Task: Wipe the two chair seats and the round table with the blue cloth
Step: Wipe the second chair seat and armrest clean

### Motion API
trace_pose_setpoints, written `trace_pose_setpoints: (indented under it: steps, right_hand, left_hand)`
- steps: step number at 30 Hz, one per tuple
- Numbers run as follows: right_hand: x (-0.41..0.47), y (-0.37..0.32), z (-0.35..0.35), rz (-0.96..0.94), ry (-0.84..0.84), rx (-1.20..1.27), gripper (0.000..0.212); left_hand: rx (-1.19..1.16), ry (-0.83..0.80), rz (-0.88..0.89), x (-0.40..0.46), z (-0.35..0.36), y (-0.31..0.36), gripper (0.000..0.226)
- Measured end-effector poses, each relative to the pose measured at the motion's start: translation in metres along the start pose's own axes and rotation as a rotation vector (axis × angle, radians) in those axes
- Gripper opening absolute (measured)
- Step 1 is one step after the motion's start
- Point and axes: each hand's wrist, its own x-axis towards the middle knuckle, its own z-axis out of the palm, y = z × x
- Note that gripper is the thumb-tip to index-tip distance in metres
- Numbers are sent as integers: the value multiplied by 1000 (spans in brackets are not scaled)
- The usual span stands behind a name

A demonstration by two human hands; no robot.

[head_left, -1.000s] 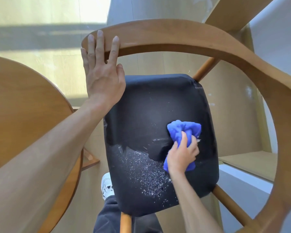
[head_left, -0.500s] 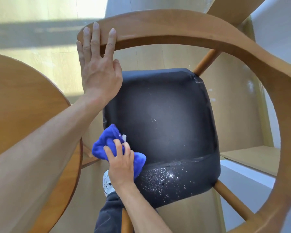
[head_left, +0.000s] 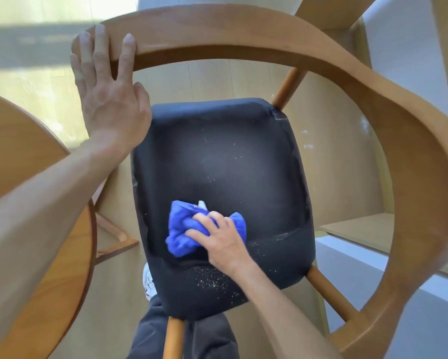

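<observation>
I see the round table (head_left: pixel 23 203) waiting at left. My left hand (head_left: pixel 109 99) lies with straight fingers on the chair's curved backrest (head_left: pixel 243 29) — likely to steady it. On the black seat (head_left: pixel 230 156), my right hand (head_left: pixel 223 242) grips the bunched blue cloth (head_left: pixel 181 231) just above leftover white crumbs (head_left: pixel 212 281).

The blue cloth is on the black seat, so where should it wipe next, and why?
Probably toward the seat's near edge: white specks still dot the black seat just below the blue cloth, which the right hand presses down.
</observation>
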Motion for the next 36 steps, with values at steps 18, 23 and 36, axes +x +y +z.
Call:
trace_pose_setpoints:
  steps: [18, 23, 36]
  right_hand:
    - [-86, 64, -48, 1419, 287, 161, 41]
    - [-64, -6, -18, 1426, 296, 164, 43]
    - [4, -165, 38, 965, 79, 251, 67]
  left_hand:
    - [-33, -31, -32, 0, -4, 2, 68]
    - [-50, -52, -42, 2, -5, 1, 69]
    - [-7, -88, 7, 0, -4, -4, 71]
